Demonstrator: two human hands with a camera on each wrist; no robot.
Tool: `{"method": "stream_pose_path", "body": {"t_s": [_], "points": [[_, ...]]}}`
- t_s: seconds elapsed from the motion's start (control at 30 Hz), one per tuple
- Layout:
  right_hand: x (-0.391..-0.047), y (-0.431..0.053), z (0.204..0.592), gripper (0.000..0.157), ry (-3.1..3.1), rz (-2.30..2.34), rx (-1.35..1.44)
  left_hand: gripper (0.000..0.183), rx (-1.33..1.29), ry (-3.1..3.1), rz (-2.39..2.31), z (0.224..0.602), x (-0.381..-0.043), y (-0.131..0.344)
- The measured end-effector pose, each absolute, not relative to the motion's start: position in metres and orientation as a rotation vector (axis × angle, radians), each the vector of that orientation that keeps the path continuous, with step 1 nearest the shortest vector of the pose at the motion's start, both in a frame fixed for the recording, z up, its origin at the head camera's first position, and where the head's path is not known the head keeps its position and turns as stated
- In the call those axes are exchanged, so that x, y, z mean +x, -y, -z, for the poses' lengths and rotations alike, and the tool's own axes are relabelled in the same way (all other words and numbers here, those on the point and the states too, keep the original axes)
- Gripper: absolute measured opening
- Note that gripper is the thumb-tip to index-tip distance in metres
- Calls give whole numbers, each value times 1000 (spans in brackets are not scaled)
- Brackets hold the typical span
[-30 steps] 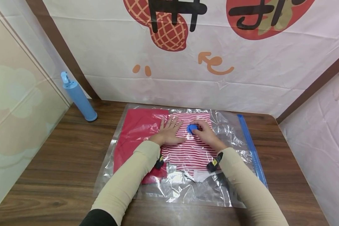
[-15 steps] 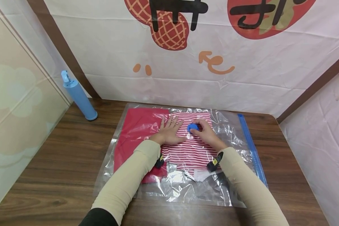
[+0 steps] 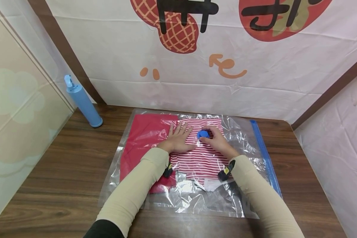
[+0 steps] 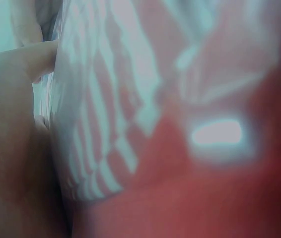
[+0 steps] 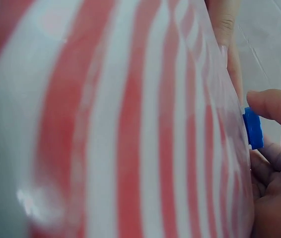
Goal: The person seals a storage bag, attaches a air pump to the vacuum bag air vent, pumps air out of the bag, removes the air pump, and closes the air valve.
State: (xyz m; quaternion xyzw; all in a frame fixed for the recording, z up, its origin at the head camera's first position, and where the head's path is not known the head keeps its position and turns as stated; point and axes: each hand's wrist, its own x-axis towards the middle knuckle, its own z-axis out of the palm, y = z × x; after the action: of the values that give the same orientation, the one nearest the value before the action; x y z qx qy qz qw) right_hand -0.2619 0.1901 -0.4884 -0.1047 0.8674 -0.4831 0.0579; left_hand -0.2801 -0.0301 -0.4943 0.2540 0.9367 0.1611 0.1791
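A clear plastic vacuum storage bag [image 3: 241, 132] lies flat on the table, with a plain red cloth [image 3: 145, 132] and a red-and-white striped cloth [image 3: 199, 165] inside. My left hand [image 3: 178, 141] rests on the bag with fingers spread, partly over each cloth. On the striped side sits a round blue valve cap [image 3: 203, 134]. My right hand [image 3: 216, 140] has its thumb and fingers curled round this cap. In the right wrist view the thumb [image 5: 274, 105] is at one side of the blue cap [image 5: 252, 128], seemingly just off its edge, with fingers on the other side.
A light blue cylindrical hand pump [image 3: 84, 104] stands at the back left of the wooden table [image 3: 59, 172]. Along the bag's right edge runs a blue zip strip [image 3: 264, 155]. Printed fabric walls [image 3: 178, 89] enclose the back and sides.
My right thumb and fingers have shifted slightly round the blue valve cap, and more of the cap shows between them. My left hand has stayed in place.
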Motion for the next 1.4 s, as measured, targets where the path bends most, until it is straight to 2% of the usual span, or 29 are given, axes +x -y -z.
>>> {"method": "stream_pose_path", "body": {"t_s": [0.27, 0.57, 0.87, 1.17, 1.4], "points": [[-262, -191, 490, 36, -2611, 1516, -323, 98, 698, -2629, -451, 492, -280, 29], [-261, -190, 487, 50, -2631, 1484, -359, 98, 696, -2627, -412, 491, -281, 29], [-260, -190, 489, 37, -2590, 1544, -272, 98, 701, -2640, -450, 493, -279, 29], [-261, -191, 488, 48, -2575, 1553, -290, 96, 703, -2631, -425, 482, -274, 29], [-261, -190, 486, 37, -2587, 1544, -258, 95, 729, -2635, -460, 479, -272, 31]]}}
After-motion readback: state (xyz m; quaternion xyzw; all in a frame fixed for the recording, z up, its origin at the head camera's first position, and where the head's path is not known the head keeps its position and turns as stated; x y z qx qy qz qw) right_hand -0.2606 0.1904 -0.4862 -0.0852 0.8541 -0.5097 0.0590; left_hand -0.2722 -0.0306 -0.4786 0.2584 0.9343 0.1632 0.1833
